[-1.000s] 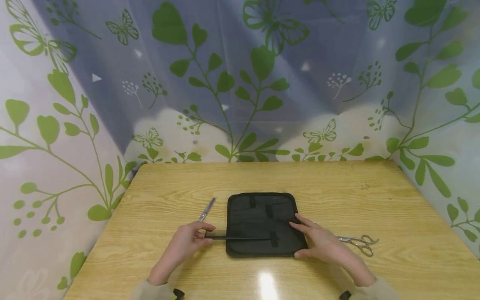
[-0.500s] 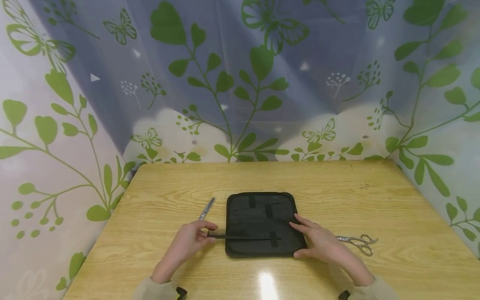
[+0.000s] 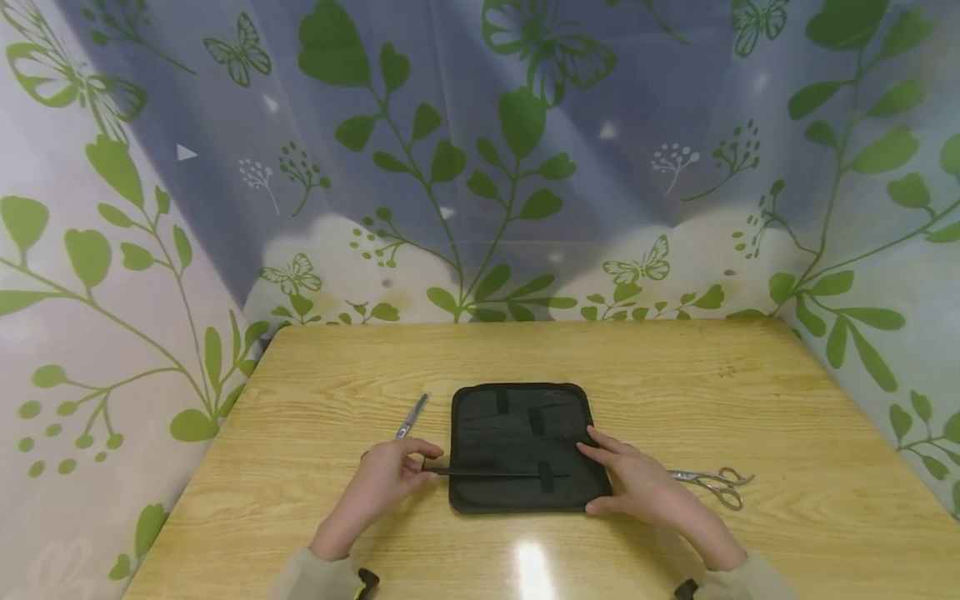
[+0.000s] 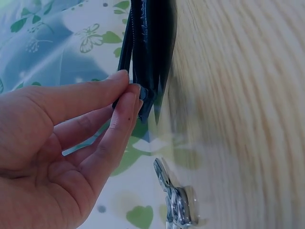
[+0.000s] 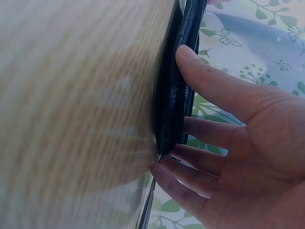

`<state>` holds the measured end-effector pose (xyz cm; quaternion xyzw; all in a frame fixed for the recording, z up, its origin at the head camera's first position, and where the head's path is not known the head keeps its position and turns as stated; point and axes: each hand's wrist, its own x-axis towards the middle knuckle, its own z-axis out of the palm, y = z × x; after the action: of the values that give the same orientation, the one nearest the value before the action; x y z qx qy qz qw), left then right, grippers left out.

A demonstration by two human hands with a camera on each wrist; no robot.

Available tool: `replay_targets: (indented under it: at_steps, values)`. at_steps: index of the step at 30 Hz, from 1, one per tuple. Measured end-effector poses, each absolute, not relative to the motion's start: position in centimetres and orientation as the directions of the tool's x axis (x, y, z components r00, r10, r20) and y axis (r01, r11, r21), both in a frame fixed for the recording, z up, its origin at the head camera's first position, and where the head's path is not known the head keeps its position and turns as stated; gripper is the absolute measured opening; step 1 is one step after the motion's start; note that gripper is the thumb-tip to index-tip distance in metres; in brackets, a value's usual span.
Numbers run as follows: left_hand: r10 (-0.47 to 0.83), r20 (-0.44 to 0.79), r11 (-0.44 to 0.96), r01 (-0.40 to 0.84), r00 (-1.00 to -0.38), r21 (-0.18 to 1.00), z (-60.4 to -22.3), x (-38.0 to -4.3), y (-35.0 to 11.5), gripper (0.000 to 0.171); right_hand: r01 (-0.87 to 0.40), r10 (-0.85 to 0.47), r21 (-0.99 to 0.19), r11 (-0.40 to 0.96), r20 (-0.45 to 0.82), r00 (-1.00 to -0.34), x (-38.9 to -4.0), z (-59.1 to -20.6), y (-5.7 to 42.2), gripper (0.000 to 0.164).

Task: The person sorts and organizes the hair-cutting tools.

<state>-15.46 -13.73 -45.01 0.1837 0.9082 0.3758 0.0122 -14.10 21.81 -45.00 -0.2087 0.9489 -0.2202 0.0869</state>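
Left grip (image 3: 386,477): thumb and fingers pinch one end of a thin black strip (image 3: 487,473). Strip runs over the black case (image 3: 495,497) to a small strap (image 3: 546,477). My right grip (image 3: 645,487), fingers extended, touches the case's right edge. On desk (image 3: 300,375): silver scissors (image 3: 708,482), partly hidden behind right grip.
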Motion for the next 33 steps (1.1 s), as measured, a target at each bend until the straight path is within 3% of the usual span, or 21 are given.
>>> replay_targets:
  at_steps: [33]
  values:
    - [0.414, 0.076, 0.674, 0.361, -0.907, 0.645, -44.5, -16.0, -12.4, 0.028, -0.344, -0.43, -0.459, 0.819, -0.095, -0.898, -14.2, -44.9, 21.8, 0.083]
